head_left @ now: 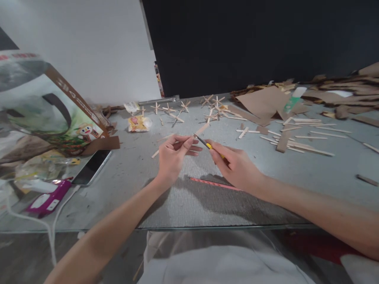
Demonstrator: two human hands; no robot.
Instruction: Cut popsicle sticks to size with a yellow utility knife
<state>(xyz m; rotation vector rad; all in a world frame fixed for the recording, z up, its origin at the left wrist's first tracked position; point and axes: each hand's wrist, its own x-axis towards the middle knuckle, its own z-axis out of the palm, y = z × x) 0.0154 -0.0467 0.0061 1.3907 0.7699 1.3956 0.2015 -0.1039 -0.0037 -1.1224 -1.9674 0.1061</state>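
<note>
My right hand [237,161] grips a yellow-and-black craft knife [203,141], its slim dark tip pointing up and left. That tip meets the fingertips of my left hand [174,154], where thumb and forefinger are pinched together. Whatever small piece sits in this pinch is too hidden to name. On the table below my hands lies a pink-red pencil [214,184], partly covered by my right hand. Just beyond the fingertips is a flat wooden stick [202,129] on the tabletop. Several crossed-stick pieces [177,117] lie farther back.
Loose wooden sticks [310,148] and brown cardboard [263,104] spread over the right side, with a green-and-white glue tube [294,99]. At left are a phone [92,167], a purple device with white cables [49,199] and a printed box [71,114]. A yellow packet [138,124] lies farther back.
</note>
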